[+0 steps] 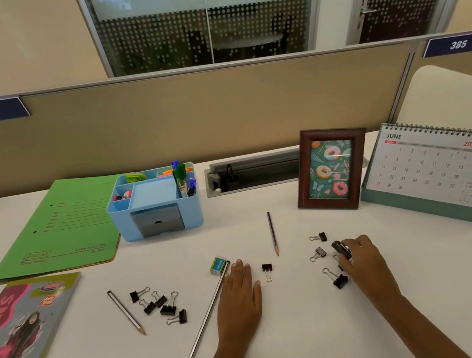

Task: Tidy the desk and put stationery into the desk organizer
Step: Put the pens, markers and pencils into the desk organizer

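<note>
White desk (288, 351) against a beige partition (187, 118), glass wall further behind

Seen from the head camera:
- Back left: blue desk organizer (155, 208), upright, with pens (181, 178) in its right compartment, just beside a green folder (59, 230)
- Front left: colourful notebook (20, 333), flat
- Back right: photo frame (331, 169) and desk calendar (439, 169), both standing, close to each other
- Loose on the desk, well apart from the organizer: short pencil (126, 313), group of binder clips (159, 304) next to it, long pencil (209, 308) lying diagonal, eraser (218, 265) at its far end, third pencil (272, 233) in the middle, single clip (267, 270) near its tip
- Left hand (239, 300): flat on the desk, palm down, fingers straight and together, holding nothing, just beside the long pencil
- Right hand (364, 263): fingers curled, pinching a small black object (341, 249), perhaps a clip, not possible to tell exactly
- Around the right hand: three more clips (335, 278) on the desk
</note>
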